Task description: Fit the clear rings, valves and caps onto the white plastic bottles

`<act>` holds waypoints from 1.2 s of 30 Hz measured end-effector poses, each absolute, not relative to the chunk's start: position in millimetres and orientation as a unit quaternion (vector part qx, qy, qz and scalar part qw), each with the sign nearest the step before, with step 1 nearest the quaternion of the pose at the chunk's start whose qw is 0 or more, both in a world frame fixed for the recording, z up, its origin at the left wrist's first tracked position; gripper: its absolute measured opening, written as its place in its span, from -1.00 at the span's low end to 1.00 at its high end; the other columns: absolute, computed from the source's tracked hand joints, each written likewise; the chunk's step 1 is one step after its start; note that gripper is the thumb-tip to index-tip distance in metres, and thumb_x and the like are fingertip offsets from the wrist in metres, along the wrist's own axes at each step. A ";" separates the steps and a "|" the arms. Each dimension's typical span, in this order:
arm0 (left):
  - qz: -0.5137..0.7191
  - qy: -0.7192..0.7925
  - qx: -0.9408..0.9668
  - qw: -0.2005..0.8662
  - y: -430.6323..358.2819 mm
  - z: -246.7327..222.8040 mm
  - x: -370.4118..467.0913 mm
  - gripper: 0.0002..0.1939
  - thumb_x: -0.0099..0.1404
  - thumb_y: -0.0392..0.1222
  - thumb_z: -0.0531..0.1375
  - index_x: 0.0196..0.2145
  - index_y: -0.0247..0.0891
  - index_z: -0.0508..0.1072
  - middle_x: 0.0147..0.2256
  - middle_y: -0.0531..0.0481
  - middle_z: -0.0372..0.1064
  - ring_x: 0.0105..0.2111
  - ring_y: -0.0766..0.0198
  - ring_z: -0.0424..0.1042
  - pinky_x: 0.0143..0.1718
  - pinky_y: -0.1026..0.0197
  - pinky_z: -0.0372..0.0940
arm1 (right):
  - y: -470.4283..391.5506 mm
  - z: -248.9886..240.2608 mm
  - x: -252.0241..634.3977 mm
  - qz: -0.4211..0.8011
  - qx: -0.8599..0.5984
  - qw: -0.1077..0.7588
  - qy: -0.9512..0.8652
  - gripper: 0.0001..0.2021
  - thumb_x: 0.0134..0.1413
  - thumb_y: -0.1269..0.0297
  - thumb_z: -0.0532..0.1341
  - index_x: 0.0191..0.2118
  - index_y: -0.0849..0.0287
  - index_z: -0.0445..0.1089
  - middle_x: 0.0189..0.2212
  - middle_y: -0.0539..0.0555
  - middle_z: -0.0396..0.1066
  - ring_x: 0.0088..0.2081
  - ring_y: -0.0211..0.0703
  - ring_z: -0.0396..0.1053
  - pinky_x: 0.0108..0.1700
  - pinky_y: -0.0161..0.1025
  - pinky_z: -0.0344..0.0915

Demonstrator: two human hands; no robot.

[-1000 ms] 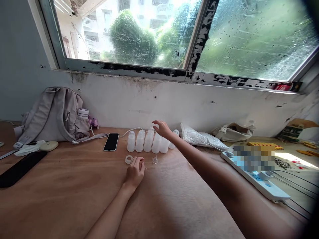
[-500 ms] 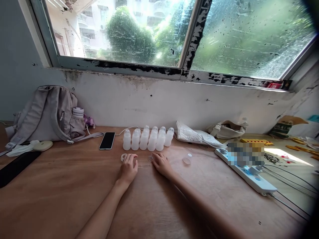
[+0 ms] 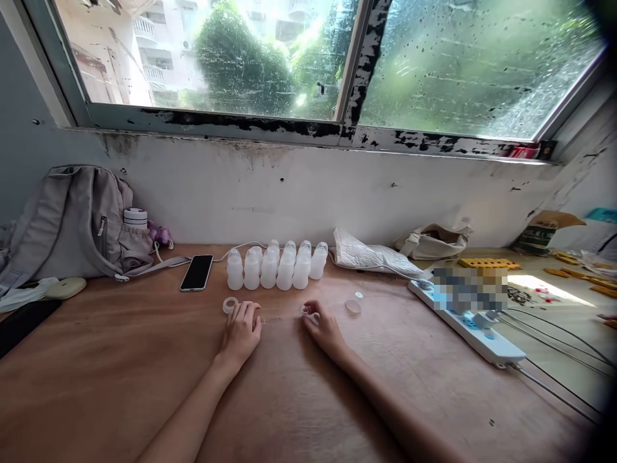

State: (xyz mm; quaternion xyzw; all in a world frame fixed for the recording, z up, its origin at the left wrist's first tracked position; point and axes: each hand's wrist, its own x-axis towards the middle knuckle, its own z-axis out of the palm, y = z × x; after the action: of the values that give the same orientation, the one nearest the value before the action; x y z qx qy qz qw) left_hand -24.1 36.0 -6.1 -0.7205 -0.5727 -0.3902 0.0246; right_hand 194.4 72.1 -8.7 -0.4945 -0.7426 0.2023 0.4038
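My left hand (image 3: 241, 329) rests on the wooden table with its fingers curled down, just right of a pale ring (image 3: 230, 305); whether anything is under its fingers is hidden. Farther right, my right hand (image 3: 324, 326) pinches a small clear round piece (image 3: 313, 317) between thumb and fingers, low over the table. Behind both hands, several frosted white bottles (image 3: 285, 267) stand upright in a close group. Right of my right hand lie a clear ring (image 3: 353, 307) and a small whitish disc (image 3: 358, 295).
A phone (image 3: 196, 273) lies left of the bottles, near a grey backpack (image 3: 81, 225). A white padded pouch (image 3: 371, 254) rests against the wall. At the right, a power strip (image 3: 496, 344) trails cables. A black case (image 3: 29, 326) lies far left.
My right hand has moved right, away from my left hand, with the clear piece in its fingers. More of the pale ring by my left hand shows. The view has shifted slightly.
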 end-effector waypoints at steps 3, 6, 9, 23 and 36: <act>-0.358 -0.592 -0.718 0.078 32.7 -3.7 -24.6 -0.75 0.09 -0.36 0.05 -0.24 -0.20 0.30 -0.24 -0.09 0.33 -0.19 0.08 0.29 -0.17 0.04 0.15 | 72.0 -10.1 198.3 0.229 -0.496 0.430 -0.719 -0.81 -0.08 0.37 0.09 -0.25 0.12 0.22 -0.41 0.04 0.37 -0.34 -0.16 0.36 -0.25 -0.18 0.30; -0.337 -0.615 -0.700 0.129 33.3 -0.5 -31.0 -0.75 0.09 -0.33 0.06 -0.21 -0.21 0.30 -0.19 -0.13 0.32 -0.15 0.05 0.28 -0.11 0.00 0.10 | 72.2 -9.4 199.6 0.241 -0.491 0.448 -0.707 -0.81 -0.06 0.36 0.08 -0.24 0.13 0.25 -0.43 0.04 0.37 -0.37 -0.18 0.36 -0.27 -0.18 0.32; -0.312 -0.654 -0.671 0.154 35.7 2.8 -40.4 -0.79 0.10 -0.30 0.05 -0.25 -0.22 0.31 -0.21 -0.14 0.32 -0.17 0.04 0.28 -0.13 0.01 0.11 | 69.7 -7.8 199.9 0.227 -0.484 0.441 -0.721 -0.77 -0.07 0.37 0.08 -0.21 0.14 0.30 -0.43 0.05 0.38 -0.37 -0.17 0.35 -0.30 -0.20 0.31; -0.303 -0.631 -0.712 0.060 39.1 -3.2 -49.5 -0.88 0.14 -0.20 0.06 -0.37 -0.21 0.36 -0.20 -0.08 0.26 -0.20 0.13 0.29 -0.19 0.07 0.24 | 54.0 -4.3 195.1 0.205 -0.457 0.419 -0.757 -0.60 -0.09 0.49 0.02 -0.08 0.06 0.29 -0.38 0.05 0.36 -0.31 -0.16 0.30 -0.25 -0.18 0.29; -0.405 -0.482 -0.760 -0.161 12.7 8.6 -0.8 -0.89 0.18 -0.18 0.10 -0.31 -0.19 0.35 -0.16 -0.06 0.28 -0.12 0.22 0.31 -0.13 0.15 0.29 | 33.1 9.2 178.8 0.364 -0.429 0.449 -0.695 -0.75 -0.03 0.36 0.10 -0.17 0.11 0.33 -0.45 0.00 0.35 -0.42 -0.24 0.32 -0.32 -0.25 0.30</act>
State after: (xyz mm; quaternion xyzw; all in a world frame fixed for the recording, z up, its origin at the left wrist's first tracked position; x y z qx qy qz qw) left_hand -0.8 12.7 8.6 -0.7599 -0.4821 -0.4053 -0.1609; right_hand 178.8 33.1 9.2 -0.4287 -0.6946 0.3640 0.4486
